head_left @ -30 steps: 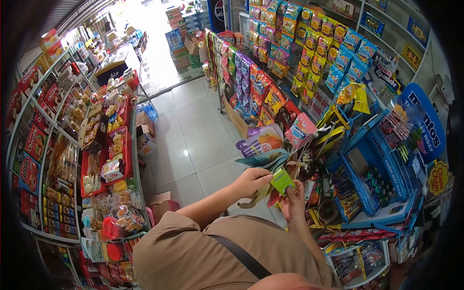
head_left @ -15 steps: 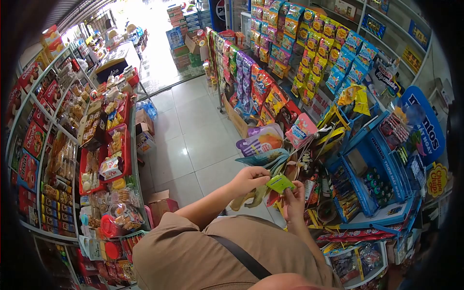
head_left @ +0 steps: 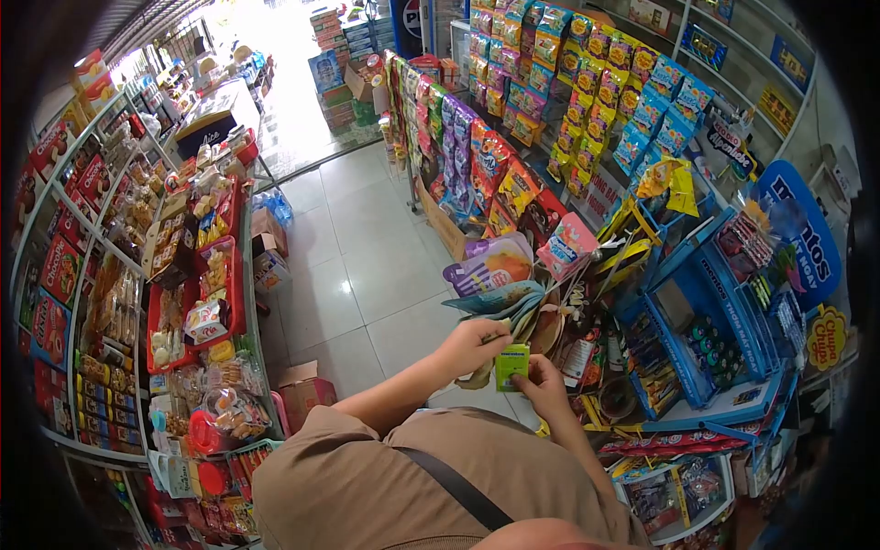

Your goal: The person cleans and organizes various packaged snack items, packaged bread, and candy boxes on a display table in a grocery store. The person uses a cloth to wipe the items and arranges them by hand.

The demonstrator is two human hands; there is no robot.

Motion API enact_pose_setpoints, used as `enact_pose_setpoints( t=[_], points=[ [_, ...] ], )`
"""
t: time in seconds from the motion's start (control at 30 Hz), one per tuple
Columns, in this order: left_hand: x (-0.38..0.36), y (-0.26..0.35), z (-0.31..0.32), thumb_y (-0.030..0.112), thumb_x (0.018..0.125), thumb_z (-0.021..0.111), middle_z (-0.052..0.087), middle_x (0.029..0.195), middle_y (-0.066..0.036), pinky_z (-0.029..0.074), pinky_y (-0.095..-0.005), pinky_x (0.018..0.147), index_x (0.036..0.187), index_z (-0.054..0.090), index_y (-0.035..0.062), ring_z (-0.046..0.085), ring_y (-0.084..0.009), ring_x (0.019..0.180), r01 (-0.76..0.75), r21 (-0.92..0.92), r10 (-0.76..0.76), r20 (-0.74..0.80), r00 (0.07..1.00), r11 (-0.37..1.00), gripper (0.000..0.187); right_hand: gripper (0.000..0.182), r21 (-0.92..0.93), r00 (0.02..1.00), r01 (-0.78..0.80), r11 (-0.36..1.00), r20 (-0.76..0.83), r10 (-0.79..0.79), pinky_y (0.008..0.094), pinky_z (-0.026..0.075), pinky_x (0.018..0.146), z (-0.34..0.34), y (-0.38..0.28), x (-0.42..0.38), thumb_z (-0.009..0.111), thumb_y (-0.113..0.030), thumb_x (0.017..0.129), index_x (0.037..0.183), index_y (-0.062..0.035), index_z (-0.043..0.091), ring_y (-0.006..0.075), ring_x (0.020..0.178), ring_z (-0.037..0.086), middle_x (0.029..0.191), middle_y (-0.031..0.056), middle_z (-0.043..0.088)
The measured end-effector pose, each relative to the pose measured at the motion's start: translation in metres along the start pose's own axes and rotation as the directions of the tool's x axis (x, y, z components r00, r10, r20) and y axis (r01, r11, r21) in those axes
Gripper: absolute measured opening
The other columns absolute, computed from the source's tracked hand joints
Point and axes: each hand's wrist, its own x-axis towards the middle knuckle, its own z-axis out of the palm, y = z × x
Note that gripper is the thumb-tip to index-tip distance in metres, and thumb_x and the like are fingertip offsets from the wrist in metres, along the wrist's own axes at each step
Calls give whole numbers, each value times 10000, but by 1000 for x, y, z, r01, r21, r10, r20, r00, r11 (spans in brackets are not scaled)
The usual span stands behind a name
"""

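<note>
Upright in front of my chest is a small flat green packet [head_left: 511, 368] with white lettering across its top. My right hand [head_left: 548, 387] grips its lower right edge, thumb on the front. My left hand [head_left: 469, 348] is closed just beyond the packet's upper left corner, fingers pinched together; a small dark thing shows at the fingertips, too small to name. Behind the hands hangs a cluster of bags, among them a teal one [head_left: 500, 301], a purple one [head_left: 495, 264] and a pink one [head_left: 568, 244].
A blue Mentos display rack [head_left: 701, 321] stands to the right. Strips of hanging candy packets [head_left: 605, 87] line the rack ahead. On the left are shelves of snacks and a red tray [head_left: 240, 312]. A cardboard box [head_left: 307, 385] sits on the tiled floor [head_left: 348, 247].
The green packet has turned from tilted to upright, its front facing me, and shifted slightly left and down. My left hand has come off its upper end; my right hand still holds it.
</note>
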Motion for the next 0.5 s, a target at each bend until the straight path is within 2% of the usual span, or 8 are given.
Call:
enact_pose_setpoints(
  t=[0.1,0.2,0.3,0.4,0.5],
  points=[
    [1,-4,0,185,798,638,606,799,-123,445,-309,668,921,616,13,571,-218,726,34,6,-35,90,995,999,212,213,-6,1000,-16,1000,-15,16,229,427,585,-2,-1,-2,675,-85,765,919,-40,534,67,638,484,738,-13,512],
    [1,-2,2,200,796,649,611,848,-118,446,-313,664,957,618,27,575,-226,754,-120,16,118,93,989,993,238,207,-6,999,-39,999,-26,39,225,424,583,-3,-3,-1,674,-84,763,910,-45,534,69,644,484,730,-15,505],
    [2,3,4,149,784,656,606,831,-96,464,-305,666,961,634,29,585,-174,744,-291,130,285,63,957,948,215,205,-32,999,-47,998,-21,46,225,429,595,-6,-1,-2,666,-75,762,910,-43,527,72,661,502,732,-7,522],
    [-1,10,4,119,788,651,591,797,-96,474,-304,655,970,632,25,585,-178,738,-247,246,238,66,969,937,206,223,10,1000,-28,1000,-1,28,228,437,615,-2,-16,-4,655,-65,763,932,-36,513,77,687,529,761,10,554],
    [4,1,11,86,796,636,577,774,-82,475,-294,645,978,630,20,581,-165,738,-150,101,145,57,988,984,194,250,78,1000,-23,997,15,22,234,443,636,-1,-16,-4,648,-58,765,963,-30,499,85,716,549,806,27,580]
  ],
)
